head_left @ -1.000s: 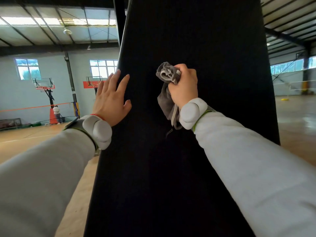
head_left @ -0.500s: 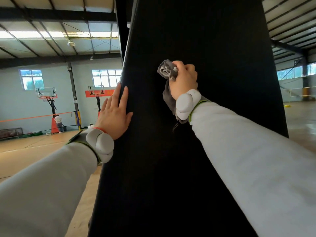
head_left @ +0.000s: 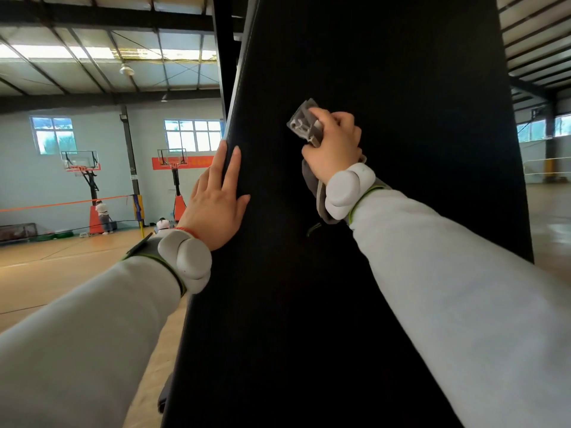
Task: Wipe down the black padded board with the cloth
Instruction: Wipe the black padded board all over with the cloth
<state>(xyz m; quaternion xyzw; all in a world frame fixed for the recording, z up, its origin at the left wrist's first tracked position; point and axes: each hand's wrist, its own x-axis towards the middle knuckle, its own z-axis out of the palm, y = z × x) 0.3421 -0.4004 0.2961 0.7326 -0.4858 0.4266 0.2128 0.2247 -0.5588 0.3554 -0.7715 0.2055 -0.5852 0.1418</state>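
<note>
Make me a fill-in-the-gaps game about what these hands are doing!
1. The right hand grips a grey cloth against the tall ____ board.
2. The left hand rests with straight fingers on the board's ____ edge.
3. Far behind the left hand stand two basketball ____.

Missing words: black; left; hoops.

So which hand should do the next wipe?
The right hand, probably: it grips the cloth against the board. The left hand lies flat on the board's edge, holding nothing.
</note>
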